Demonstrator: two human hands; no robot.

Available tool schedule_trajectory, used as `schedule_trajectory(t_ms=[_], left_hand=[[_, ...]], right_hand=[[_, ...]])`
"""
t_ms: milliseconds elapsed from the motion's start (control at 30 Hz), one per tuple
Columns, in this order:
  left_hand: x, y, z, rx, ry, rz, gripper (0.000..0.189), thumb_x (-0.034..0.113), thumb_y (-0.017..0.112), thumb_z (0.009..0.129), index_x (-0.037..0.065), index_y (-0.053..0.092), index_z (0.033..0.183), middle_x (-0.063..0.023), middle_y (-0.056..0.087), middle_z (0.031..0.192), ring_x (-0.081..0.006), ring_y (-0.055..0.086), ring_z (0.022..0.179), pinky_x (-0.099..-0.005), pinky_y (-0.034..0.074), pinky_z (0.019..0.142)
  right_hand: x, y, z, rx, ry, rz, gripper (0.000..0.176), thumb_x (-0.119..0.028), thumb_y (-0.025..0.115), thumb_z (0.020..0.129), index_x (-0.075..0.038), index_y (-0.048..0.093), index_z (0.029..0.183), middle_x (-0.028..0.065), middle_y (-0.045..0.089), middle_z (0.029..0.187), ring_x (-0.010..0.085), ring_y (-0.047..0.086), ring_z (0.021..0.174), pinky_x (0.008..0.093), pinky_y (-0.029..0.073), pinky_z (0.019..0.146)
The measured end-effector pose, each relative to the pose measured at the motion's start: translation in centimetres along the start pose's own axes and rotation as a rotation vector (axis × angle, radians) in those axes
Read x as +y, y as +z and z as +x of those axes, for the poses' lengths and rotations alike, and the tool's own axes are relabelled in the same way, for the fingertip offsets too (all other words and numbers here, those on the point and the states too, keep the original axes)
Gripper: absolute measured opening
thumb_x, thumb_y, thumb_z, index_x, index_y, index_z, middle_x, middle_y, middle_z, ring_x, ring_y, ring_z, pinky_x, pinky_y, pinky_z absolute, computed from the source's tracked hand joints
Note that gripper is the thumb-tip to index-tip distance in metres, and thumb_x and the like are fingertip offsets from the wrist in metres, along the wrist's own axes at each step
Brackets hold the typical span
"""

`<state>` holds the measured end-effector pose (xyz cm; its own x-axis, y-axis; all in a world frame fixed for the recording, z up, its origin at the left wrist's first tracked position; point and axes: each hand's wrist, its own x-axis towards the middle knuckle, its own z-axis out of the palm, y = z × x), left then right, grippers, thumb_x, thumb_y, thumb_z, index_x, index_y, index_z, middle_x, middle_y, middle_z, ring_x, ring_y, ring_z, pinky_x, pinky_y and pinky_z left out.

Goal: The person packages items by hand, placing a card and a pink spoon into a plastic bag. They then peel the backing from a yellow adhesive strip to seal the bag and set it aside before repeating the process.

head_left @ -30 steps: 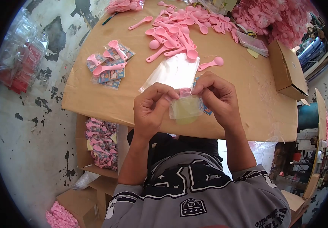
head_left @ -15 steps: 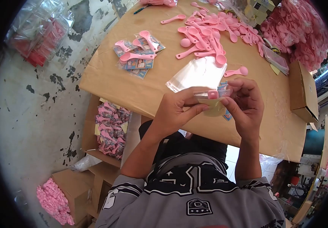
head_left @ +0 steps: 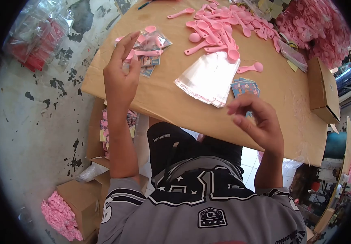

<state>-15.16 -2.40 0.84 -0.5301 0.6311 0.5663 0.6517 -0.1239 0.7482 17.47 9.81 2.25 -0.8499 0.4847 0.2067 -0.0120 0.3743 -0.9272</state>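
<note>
Hovering spread and empty, the left hand (head_left: 120, 79) is above clear-film packets of pink plastic spoons (head_left: 150, 49); the right hand (head_left: 261, 122), half-curled, holds nothing. Probably light and slippery: pinch the stiff spoon.

The left hand (head_left: 120, 77) covers part of the bagged spoon packets (head_left: 153, 44), so it is unclear whether they touch. The right hand (head_left: 261, 122) hides the lower edge of the printed cards (head_left: 244, 86), whose print is too small to read. The lens's dark rim cuts off the heap of pink spoons (head_left: 318, 28).
</note>
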Motion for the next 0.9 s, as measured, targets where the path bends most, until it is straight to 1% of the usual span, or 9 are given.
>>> schedule_trajectory(t_ms=[100,200,267,333,433,533,733,833,900], left_hand=[[-0.3,1.0,-1.7,-0.004,0.0,-0.097,0.048,-0.01,0.054,0.095,0.001,0.061,0.141,-0.0119,0.07,0.138,-0.0208,0.065,0.131,-0.0341,0.049,0.11],[-0.7,1.6,-2.6,0.001,0.007,-0.13,0.045,-0.01,0.054,0.096,-0.001,0.061,0.14,-0.0119,0.07,0.137,-0.0213,0.065,0.131,-0.0348,0.047,0.113],[-0.7,1.7,-2.9,0.014,-0.009,-0.199,0.043,-0.01,0.053,0.097,-0.003,0.061,0.139,-0.0132,0.07,0.137,-0.022,0.065,0.13,-0.0353,0.047,0.114],[-0.5,1.8,-3.1,0.029,-0.019,-0.251,0.039,-0.01,0.053,0.099,-0.004,0.062,0.137,-0.0144,0.07,0.136,-0.0226,0.065,0.13,-0.0359,0.047,0.115],[-1.0,1.9,-3.1,0.039,-0.037,-0.292,0.035,-0.009,0.052,0.1,-0.006,0.062,0.134,-0.0158,0.07,0.134,-0.0229,0.065,0.13,-0.0363,0.046,0.116],[-1.2,1.9,-3.8,0.043,-0.067,-0.295,0.032,-0.008,0.053,0.102,-0.006,0.062,0.132,-0.0159,0.071,0.132,-0.0225,0.065,0.129,-0.0353,0.047,0.115],[-1.1,1.9,-4.3,-0.015,-0.065,-0.295,0.028,-0.006,0.054,0.104,-0.007,0.064,0.13,-0.0178,0.072,0.129,-0.0219,0.066,0.126,-0.0344,0.048,0.112],[-0.9,1.4,-4.7,-0.013,-0.08,-0.291,0.026,-0.005,0.054,0.104,-0.007,0.065,0.127,-0.0158,0.073,0.126,-0.0199,0.068,0.122,-0.0331,0.049,0.109],[-0.7,1.5,-4.9,-0.007,-0.089,-0.305,0.024,-0.005,0.055,0.104,-0.007,0.066,0.125,-0.0142,0.074,0.124,-0.0186,0.069,0.12,-0.032,0.05,0.107]], right_hand=[[-0.6,-0.6,-0.7,-0.255,-0.032,-0.006,0.023,-0.008,0.078,0.093,0.0,0.072,0.114,0.0075,0.074,0.104,0.0167,0.069,0.089,0.03,0.053,0.076],[-0.8,-4.5,-1.9,-0.276,-0.079,0.122,0.031,-0.016,0.077,0.095,0.001,0.07,0.12,0.0102,0.074,0.106,0.0183,0.071,0.093,0.0308,0.054,0.078],[0.5,-8.9,-3.9,0.006,0.152,0.401,0.041,-0.025,0.074,0.098,0.001,0.065,0.129,0.0134,0.074,0.111,0.021,0.072,0.099,0.035,0.055,0.083],[1.1,-9.9,-3.3,0.507,0.293,-1.036,0.047,-0.031,0.07,0.102,-0.002,0.061,0.137,0.0148,0.073,0.118,0.0231,0.074,0.101,0.038,0.057,0.084],[3.6,-13.8,-6.3,0.66,0.112,-1.508,0.046,-0.031,0.071,0.102,-0.004,0.062,0.139,0.0158,0.072,0.124,0.026,0.073,0.105,0.0395,0.058,0.089],[-0.4,-8.3,-4.1,0.851,0.478,-0.699,0.045,-0.026,0.07,0.102,-0.006,0.061,0.141,0.0162,0.07,0.13,0.026,0.072,0.111,0.0389,0.055,0.096],[2.9,-6.4,-4.0,0.601,0.048,-0.957,0.039,-0.017,0.068,0.102,-0.003,0.063,0.138,0.0162,0.07,0.129,0.0209,0.072,0.107,0.0353,0.057,0.092],[0.9,-4.5,-3.5,0.552,0.062,0.073,0.035,-0.015,0.07,0.1,0.003,0.066,0.131,0.0188,0.073,0.123,0.021,0.072,0.108,0.034,0.055,0.093],[-0.3,-6.9,-4.6,0.377,0.237,0.287,0.036,-0.013,0.071,0.099,0.005,0.066,0.129,0.0197,0.072,0.125,0.0207,0.07,0.113,0.0344,0.052,0.099]])
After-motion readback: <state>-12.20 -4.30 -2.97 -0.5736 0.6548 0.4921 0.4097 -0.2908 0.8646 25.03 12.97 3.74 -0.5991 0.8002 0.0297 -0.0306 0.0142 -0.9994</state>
